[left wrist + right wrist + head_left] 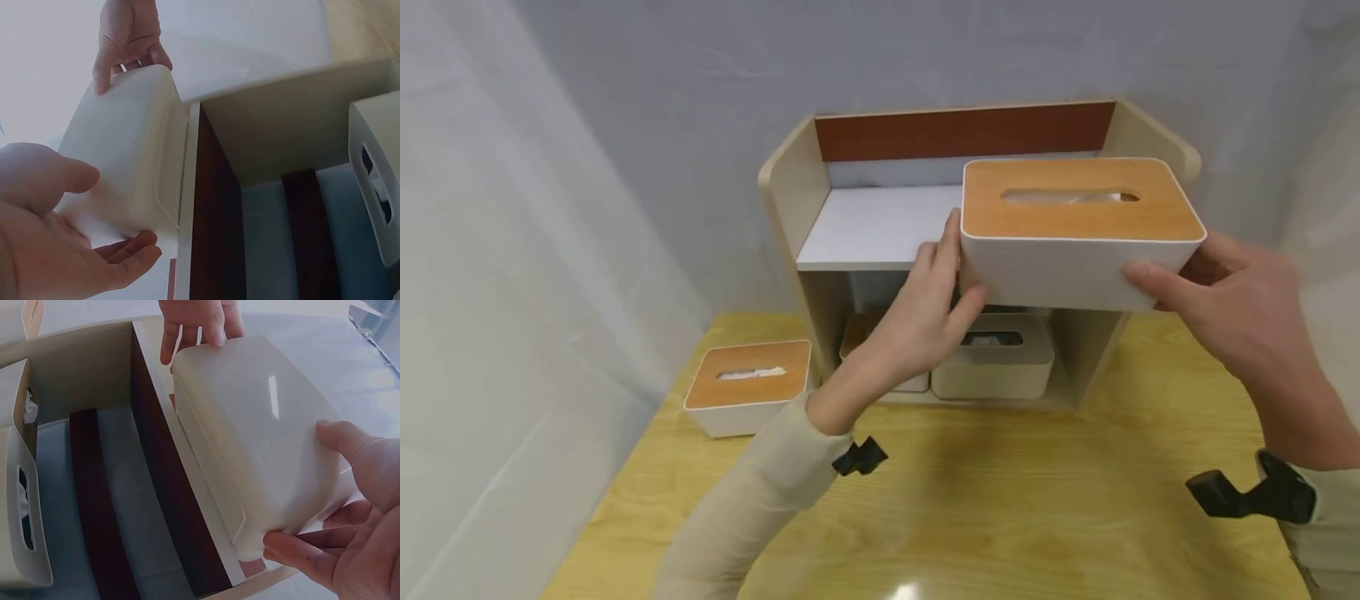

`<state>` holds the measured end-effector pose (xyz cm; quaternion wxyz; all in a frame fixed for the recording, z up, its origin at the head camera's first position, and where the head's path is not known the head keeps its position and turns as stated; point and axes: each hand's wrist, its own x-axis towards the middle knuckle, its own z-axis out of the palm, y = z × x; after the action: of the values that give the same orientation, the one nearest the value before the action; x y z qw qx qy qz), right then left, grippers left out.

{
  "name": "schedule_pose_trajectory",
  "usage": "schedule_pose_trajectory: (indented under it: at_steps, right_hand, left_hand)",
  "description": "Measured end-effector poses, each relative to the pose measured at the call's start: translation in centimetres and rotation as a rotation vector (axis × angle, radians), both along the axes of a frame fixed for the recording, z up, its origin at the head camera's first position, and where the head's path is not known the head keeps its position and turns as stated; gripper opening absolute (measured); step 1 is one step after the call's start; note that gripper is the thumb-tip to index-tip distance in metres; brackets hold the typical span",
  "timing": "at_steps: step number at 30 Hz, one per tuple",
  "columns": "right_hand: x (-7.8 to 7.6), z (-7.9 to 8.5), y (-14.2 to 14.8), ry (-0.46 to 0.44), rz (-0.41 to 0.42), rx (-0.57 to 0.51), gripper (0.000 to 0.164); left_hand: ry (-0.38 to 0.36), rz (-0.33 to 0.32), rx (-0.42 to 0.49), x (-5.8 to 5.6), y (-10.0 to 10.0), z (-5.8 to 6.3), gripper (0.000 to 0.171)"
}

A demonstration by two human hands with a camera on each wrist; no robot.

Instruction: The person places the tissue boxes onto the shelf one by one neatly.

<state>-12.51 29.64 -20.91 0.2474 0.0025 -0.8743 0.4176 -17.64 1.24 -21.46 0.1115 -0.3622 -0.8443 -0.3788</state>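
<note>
A white tissue box [1045,271] with a wood-coloured lid is held up between both hands, over the right part of a small shelf unit's white top board [880,221]. My left hand [921,312] grips its left end, thumb on the front wall. At the right end my right hand [1240,292] holds it, thumb on the front and fingers round the corner. In the left wrist view, the left fingers [134,250] curl at the box's end. From the right wrist, the box [256,425] shows its smooth white base, close to the shelf board's edge.
Another wood-lidded tissue box [748,375] stands on the wooden table [1000,500], left of the shelf. In the lower compartment sit a beige tissue box [992,371] and another box partly hidden by the left arm. The shelf's side panels [796,187] rise beside the top board.
</note>
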Motion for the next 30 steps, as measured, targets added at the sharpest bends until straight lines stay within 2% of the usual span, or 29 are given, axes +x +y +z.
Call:
schedule_pose_trajectory:
  at_steps: [6, 9, 13, 16, 23, 30]
  right_hand:
    - [-1.5, 0.4, -0.5, -0.008, 0.037, -0.021, 0.058]
    - [-2.3, 0.6, -0.6, -0.009, 0.090, -0.065, 0.058]
    - [-3.1, 0.8, -0.4, -0.001, 0.106, -0.084, 0.056]
    - [-3.4, 0.8, -0.1, -0.002, 0.085, -0.075, 0.056]
    - [-4.0, 0.7, 0.3, 0.012, 0.067, -0.111, 0.056]
    - [-4.2, 0.6, 0.1, 0.090, 0.067, -0.120, 0.051]
  left_hand:
    - [0.013, 0.024, 0.037, -1.4, -0.2, 0.0, 0.076]
    - [-0.018, 0.036, 0.050, -1.7, -0.5, 0.0, 0.075]
    - [-0.058, 0.051, 0.050, -2.0, -0.3, 0.2, 0.074]
    - [-0.041, 0.057, 0.044, -2.4, 0.1, 0.4, 0.073]
    - [0.017, -0.017, 0.062, -3.2, 0.7, 0.6, 0.073]
    - [0.046, -0.005, 0.061, -3.4, 1.0, 0.7, 0.072]
